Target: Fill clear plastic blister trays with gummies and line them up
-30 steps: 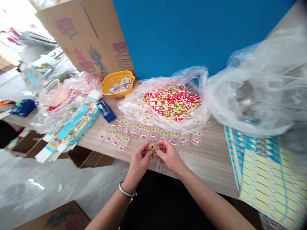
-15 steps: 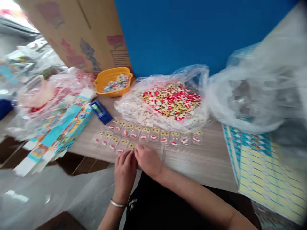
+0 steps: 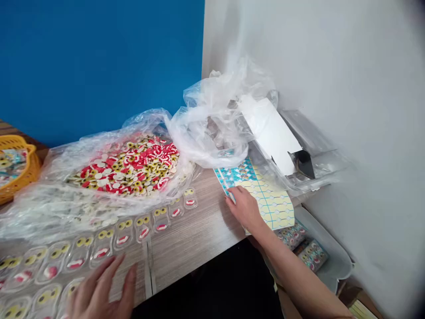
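My right hand [image 3: 244, 208] is at the left edge of a printed sticker sheet [image 3: 270, 199], yellow with a blue patterned part. Its fingers are bent, with thumb and index closed on the sheet's edge. My left hand [image 3: 102, 288] is low in the view, slightly blurred, its fingers spread and holding nothing. It hovers beside rows of small clear plastic trays. A tray [image 3: 101, 248] near its fingertips holds two yellow eye pieces and a red-and-white mouth piece. Part of the lower row is hidden behind this hand.
Behind the trays lies an open plastic bag of loose eye and mouth pieces [image 3: 133, 166]. A yellow basket [image 3: 31, 170] stands far left. Crumpled clear bags [image 3: 212, 133] and a white card piece [image 3: 270, 133] lie at the right. Below the table edge, a bin [image 3: 338, 257] holds filled packs.
The view has swung right. My hands, together over the lower row before, are apart: the right has moved to the sticker sheet, while the left has opened near the trays.
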Tool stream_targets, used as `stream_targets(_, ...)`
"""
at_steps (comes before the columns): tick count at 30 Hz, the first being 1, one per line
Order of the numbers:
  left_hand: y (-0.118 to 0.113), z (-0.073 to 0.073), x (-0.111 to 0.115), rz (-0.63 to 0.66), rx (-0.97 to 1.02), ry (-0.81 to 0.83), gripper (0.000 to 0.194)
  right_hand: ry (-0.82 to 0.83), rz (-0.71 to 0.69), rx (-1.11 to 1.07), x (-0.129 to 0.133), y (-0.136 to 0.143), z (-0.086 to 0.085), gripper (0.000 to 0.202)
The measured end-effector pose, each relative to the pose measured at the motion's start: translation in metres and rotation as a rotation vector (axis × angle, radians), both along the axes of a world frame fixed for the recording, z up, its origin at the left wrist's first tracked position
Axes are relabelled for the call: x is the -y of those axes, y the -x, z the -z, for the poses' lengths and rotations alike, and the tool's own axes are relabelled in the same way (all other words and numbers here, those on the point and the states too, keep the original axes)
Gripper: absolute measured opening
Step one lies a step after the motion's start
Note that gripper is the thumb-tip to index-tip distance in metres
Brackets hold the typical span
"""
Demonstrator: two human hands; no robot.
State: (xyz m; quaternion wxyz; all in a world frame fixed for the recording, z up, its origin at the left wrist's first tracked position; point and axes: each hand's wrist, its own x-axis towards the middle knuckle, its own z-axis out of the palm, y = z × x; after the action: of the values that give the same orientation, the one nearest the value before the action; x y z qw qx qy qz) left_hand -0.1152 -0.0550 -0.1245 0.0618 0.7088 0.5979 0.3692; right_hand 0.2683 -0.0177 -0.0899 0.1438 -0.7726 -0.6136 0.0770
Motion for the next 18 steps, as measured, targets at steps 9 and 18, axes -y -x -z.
stream_targets(9, -0.175, -0.034, -0.040, 0.376, 0.649, 0.588, 0.036, -0.198, -0.179, 0.047, -0.020, -0.010, 0.016, 0.015)
stream_targets(18, -0.165, -0.042, -0.076, -0.013, 1.503, 0.728, 0.037, -0.384, -0.767, -0.428, -0.024, 0.084, -0.027, 0.014)
